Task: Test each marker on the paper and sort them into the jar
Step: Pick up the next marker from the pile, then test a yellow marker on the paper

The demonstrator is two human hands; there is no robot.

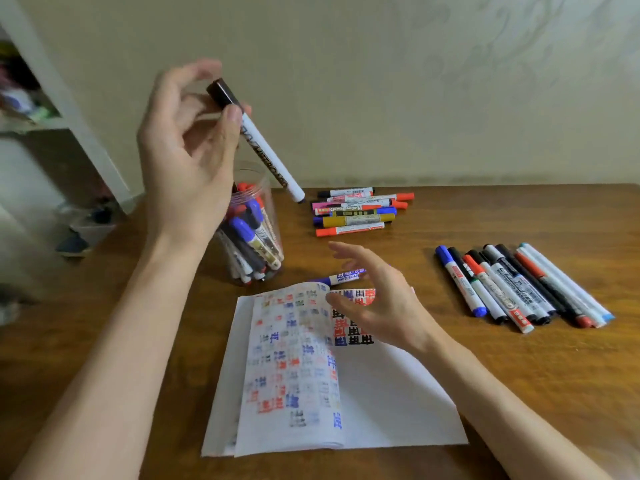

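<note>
1. Left forearm [114, 358] and right forearm [502, 393] come in from the near edge, bare, one on each side of the paper pad [381, 393].
2. Left hand [187, 150]: raised above the jar [258, 233]. Thumb and fingertips pinch the black-capped marker [263, 147] just below its cap; the other fingers are loosely curled.
3. Black-capped marker: white barrel, tilted, cap up and to the left. Its lower end hangs in the air just right of the jar rim, not inside.
4. Right hand [377, 299]: fingers spread and relaxed, holding nothing, over the far right part of the pad. Cannot tell whether it touches the page.
5. Paper pad: open on the table [519, 410]. The left page is lifted and curling, covered in faded red, blue and black marks. The right page has red and black marks at its far end and is blank below.
6. Blue marker [346, 276]: lies flat just beyond the far edge of the pad, partly hidden by the right hand.
7. Jar: clear, upright on the table, left of the pad's far end and partly behind the left wrist. It holds many markers with blue, red and black caps.
8. Far pile [356, 213]: about eight markers lying side by side near the wall [415, 81], right of the jar.
9. Right row [519, 285]: about ten markers lying parallel, well right of the pad.
</note>
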